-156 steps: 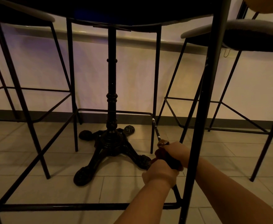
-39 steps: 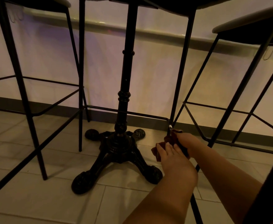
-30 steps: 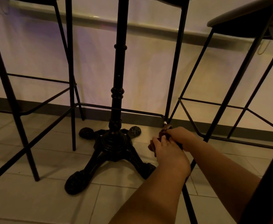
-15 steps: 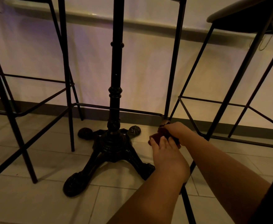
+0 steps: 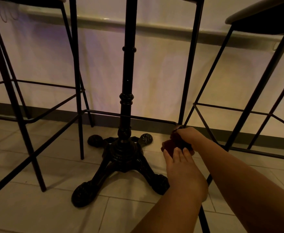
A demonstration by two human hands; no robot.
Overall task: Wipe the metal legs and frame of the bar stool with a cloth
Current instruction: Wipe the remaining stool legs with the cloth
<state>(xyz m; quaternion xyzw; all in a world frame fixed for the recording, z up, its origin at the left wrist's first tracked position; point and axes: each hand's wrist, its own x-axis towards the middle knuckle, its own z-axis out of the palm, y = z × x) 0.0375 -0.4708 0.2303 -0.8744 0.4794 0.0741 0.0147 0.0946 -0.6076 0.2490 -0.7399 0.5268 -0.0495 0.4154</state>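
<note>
The bar stool's black metal frame fills the view: its far right leg rises from a corner where the low footrest bar meets a side bar running back toward me. A dark reddish cloth is bunched around that side bar just below the corner. My right hand is closed over the cloth from above, near the corner. My left hand presses against the cloth from below, fingers pointing up onto it. The bar under the hands is hidden.
A black cast-iron table pedestal with clawed feet stands just left of my hands. Two more stools stand on the left and on the right. The floor is pale tile, and a white wall with a dark skirting is behind.
Both hands and the cloth have slid up the side bar, away from me, to the corner at the far right leg. My view has moved closer and lower.
</note>
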